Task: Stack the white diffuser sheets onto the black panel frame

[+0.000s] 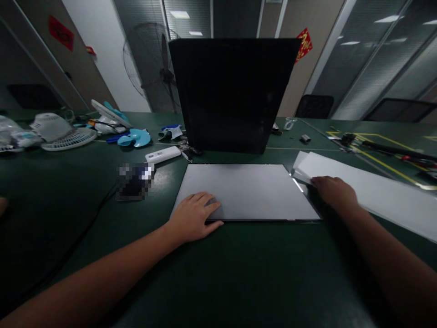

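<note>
Black panel [235, 98] behind white panel [252, 191]

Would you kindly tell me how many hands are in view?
2 plainly: the left hand on the panel, the right hand at the white sheet. A blurred patch at the left edge may be another.

We're in an office
We see glass partitions [191, 18], blinds [372, 79], mesh-backed chairs [314, 107] and a long green table [256, 273] bearing fan parts [70, 140].

My left fingers [213, 208]: bare, slender, rounded tips
My right fingers [319, 179]: bare, blurred
My forearms [126, 255]: bare, tapering toward wrists
</note>
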A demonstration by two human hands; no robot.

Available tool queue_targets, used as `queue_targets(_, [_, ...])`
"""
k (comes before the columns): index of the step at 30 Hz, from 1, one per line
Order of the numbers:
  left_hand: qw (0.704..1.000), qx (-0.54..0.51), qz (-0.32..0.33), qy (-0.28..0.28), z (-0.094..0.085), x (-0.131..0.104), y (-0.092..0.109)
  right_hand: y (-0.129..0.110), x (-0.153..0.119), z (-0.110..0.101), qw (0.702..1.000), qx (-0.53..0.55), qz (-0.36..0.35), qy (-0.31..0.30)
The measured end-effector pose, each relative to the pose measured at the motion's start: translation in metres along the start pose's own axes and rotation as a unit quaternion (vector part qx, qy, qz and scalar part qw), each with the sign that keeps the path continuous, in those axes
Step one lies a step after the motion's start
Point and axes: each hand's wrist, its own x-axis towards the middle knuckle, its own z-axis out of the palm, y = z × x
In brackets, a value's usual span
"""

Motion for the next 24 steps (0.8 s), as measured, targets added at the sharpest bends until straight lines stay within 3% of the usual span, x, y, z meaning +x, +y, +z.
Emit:
queue_targets(3, [1.0, 0.002, -0.001, -0.005, -0.002, 0.0, -0.001, -0.015, -0.005, -0.017, 0.996, -0.035, 0.076, -0.022])
queue_targets(7, [1.0, 0.007, -0.004, -0.008, -0.002, 0.001, -0.003, -0.045, -0.016, -0.04, 0.994, -0.044, 0.094, 0.033])
queue_targets(9, [1.0, 0.007, -0.003, 0.003, -0.001, 0.0, -0.003, -0.064, -0.023, -0.045, 0.995, -0.035, 0.028, 0.084])
queue_targets(12, [1.0, 0.007, 0.003, 0.031, 0.0, -0.001, -0.002, -0.097, -0.035, -0.044, 0.98, 0.026, -0.158, 0.117])
queue_targets(15, [0.998, 0.005, 0.02, 0.057, 0.002, -0.002, -0.001, -0.136, -0.05, -0.04, 0.944, 0.111, -0.307, 0.054])
queue_targets(18, [0.997, 0.006, 0.044, 0.071, 0.003, -0.002, -0.002, -0.169, -0.067, -0.041, 0.904, 0.16, -0.395, -0.041])
queue_targets(21, [0.996, 0.003, 0.068, 0.061, 0.003, -0.002, -0.004, -0.18, -0.074, -0.045, 0.887, 0.185, -0.418, -0.066])
queue_targets(24, [0.996, 0.004, 0.082, 0.046, 0.003, -0.003, -0.005, -0.163, -0.063, -0.042, 0.922, 0.18, -0.342, -0.008])
